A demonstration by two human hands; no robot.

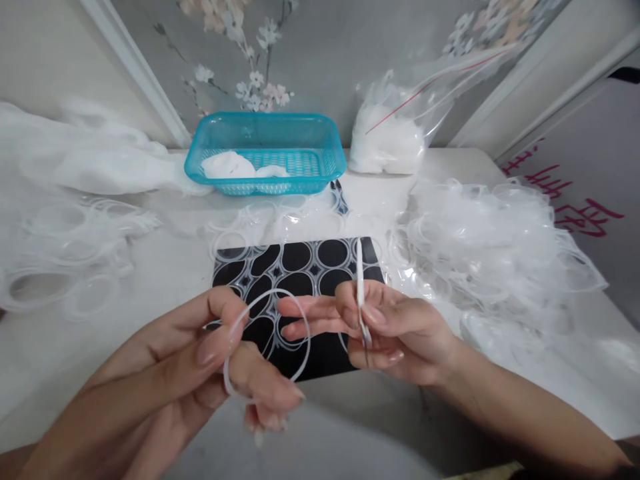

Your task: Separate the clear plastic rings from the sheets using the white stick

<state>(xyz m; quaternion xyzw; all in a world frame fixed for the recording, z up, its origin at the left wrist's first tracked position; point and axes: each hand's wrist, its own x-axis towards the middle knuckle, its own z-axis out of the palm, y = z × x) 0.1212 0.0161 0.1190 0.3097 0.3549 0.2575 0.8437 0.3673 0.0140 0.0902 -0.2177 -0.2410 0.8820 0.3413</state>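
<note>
My left hand (170, 367) pinches a thin translucent white ring (306, 353) between thumb and forefinger, its other fingers behind and through the loop. To the right, my right hand (390, 320) grips a slim white stick-like tool (360, 273) between thumb and fingers. The tool stands nearly upright, with a thin, greyish lower end; its exact kind is unclear. Two fingers of that hand stretch toward the ring without clearly touching it. Beneath both hands lies a black mat (320, 360), with a translucent sheet of joined rings (315, 270) on it.
Behind the mat stands a blue plastic basket (265, 187) with white pieces inside. A zip bag (387, 140) of white material leans by the wall. Clear ring sheets pile up at right (495, 247) and left (75, 233). Small dark-tipped tweezers or scissors (339, 197) lie beside the basket.
</note>
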